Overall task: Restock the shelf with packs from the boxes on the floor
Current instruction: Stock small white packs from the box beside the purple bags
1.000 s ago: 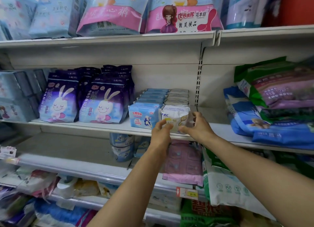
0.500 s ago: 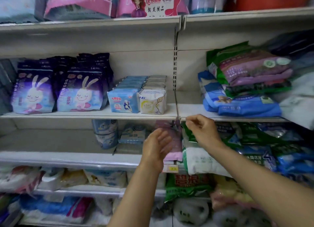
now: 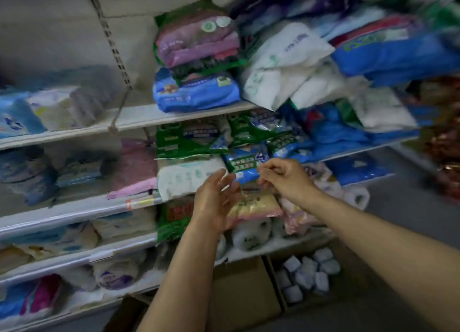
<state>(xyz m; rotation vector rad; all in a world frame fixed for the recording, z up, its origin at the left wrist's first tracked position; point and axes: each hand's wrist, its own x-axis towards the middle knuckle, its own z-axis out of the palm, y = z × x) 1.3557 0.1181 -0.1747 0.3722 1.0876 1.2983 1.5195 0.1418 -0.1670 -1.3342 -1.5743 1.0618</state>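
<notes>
Here, left hand relaxed and empty, right hand loosely curled, empty, pack labels blurred, unreadable

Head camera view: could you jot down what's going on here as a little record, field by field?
place: shop shelving stocked with soft packs
left hand: raised before the shelves, fingers straight, holding nothing
right hand: raised beside it, fingers loosely curled; nothing visibly held
open box: on the floor at lower right, holding small pale packs
closed box: cardboard, on the floor left of the open one
image quality: blurred, labels unreadable
task status: no pack in hand at this moment
</notes>
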